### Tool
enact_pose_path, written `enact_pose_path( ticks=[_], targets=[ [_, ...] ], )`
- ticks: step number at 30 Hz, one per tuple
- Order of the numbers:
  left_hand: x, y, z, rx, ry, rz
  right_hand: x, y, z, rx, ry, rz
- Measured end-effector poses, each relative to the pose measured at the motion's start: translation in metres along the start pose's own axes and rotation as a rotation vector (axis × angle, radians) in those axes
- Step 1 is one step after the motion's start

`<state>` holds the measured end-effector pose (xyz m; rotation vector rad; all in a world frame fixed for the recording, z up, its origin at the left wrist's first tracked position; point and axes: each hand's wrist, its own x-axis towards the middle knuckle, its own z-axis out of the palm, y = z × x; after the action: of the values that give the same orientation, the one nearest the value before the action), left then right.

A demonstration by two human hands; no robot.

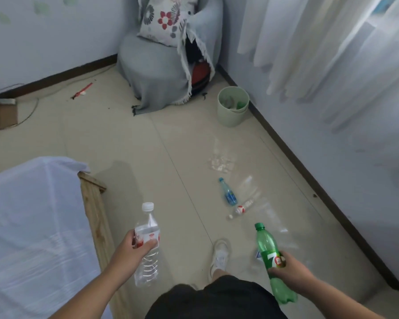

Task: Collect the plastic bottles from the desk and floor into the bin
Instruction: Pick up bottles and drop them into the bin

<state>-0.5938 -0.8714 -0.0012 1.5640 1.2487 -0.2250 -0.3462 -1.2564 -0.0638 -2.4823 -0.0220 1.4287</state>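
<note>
The pale green round plastic bin (228, 117) holds some bottles, one of them green. The left hand (130, 246) grips a clear white-capped plastic water bottle (148, 261) and the right hand (288, 269) grips a green plastic soda bottle (266, 244). Both bottles are well short of the bin, caps forward and long axes aimed roughly toward it. Nearer the bin, a blue-capped clear bottle (228, 194) and a red-labelled clear bottle (242, 208) lie flat on the floor, so the job looks about half done.

One wide-angle view from the person's head at standing height, tilted forward and down over the tiled floor (129, 143). The wearer's own shorts (217, 300) and shoe (220, 254) sit nearest at the bottom edge; the green bin (232, 113) and covered armchair (154, 72) in the room corner lie farthest, at the top
</note>
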Motion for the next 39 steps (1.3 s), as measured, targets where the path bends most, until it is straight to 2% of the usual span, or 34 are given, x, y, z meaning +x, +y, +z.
enact_pose_path(
  ticks=[6,10,17,22,28,34,39],
  targets=[
    [0.021,0.015,-0.023,0.054,0.043,-0.087,0.053,-0.128,-0.083,-0.058,0.045,-0.156],
    [0.048,0.02,-0.038,0.047,0.011,-0.153,0.089,-0.213,-0.125,-0.038,0.097,-0.247],
    [0.152,0.059,-0.083,-0.014,-0.036,-0.211,0.149,-0.332,-0.17,-0.024,0.137,-0.259],
    [0.248,0.136,-0.124,0.03,-0.023,-0.114,0.179,-0.378,-0.178,-0.001,0.159,-0.173],
    [0.36,0.274,-0.163,0.138,-0.029,0.037,0.187,-0.405,-0.193,0.015,0.143,-0.119],
    [0.456,0.397,-0.165,0.135,-0.025,0.135,0.241,-0.425,-0.221,0.134,0.112,-0.008],
    [0.506,0.471,-0.161,0.16,-0.02,0.122,0.304,-0.464,-0.264,0.173,0.078,0.008]
  ],
)
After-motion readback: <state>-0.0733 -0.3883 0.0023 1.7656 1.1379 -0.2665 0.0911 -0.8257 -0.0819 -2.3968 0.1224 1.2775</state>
